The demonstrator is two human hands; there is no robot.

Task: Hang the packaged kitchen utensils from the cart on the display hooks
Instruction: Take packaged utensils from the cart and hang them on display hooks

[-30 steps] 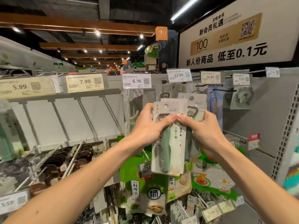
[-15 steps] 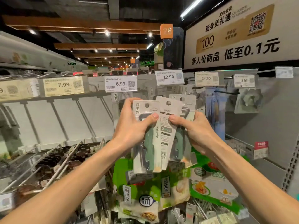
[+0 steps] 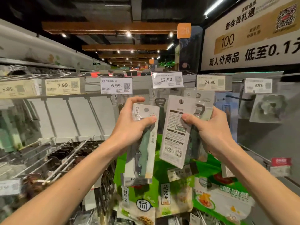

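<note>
The left hand pinches a clear plastic pack with a white card header and a green-handled utensil inside. The thumb lies across its front just below the punched hang hole, the fingers are behind, and the forefinger is lifted free above the top edge. The right hand, held apart from the left with a clear gap between, is clamped on a white card-backed pack turned so that its printed back and barcode face near. A second pack with a dark opener appears to sit behind it in the same grip. Both hands are raised in front of the far display wall, just below the white 12.90 price tag and right of the white 6.99 price tag. A similar hanging pack already shows between the hands under the 12.90 tag, so some stock seems placed. None of the held packs has its hole on a peg yet. A black wire hook further right looks bare. The cart is out of view, so how many packs remain cannot be told. I judge the task to be partway through, with at least these packs left to hang.
</note>
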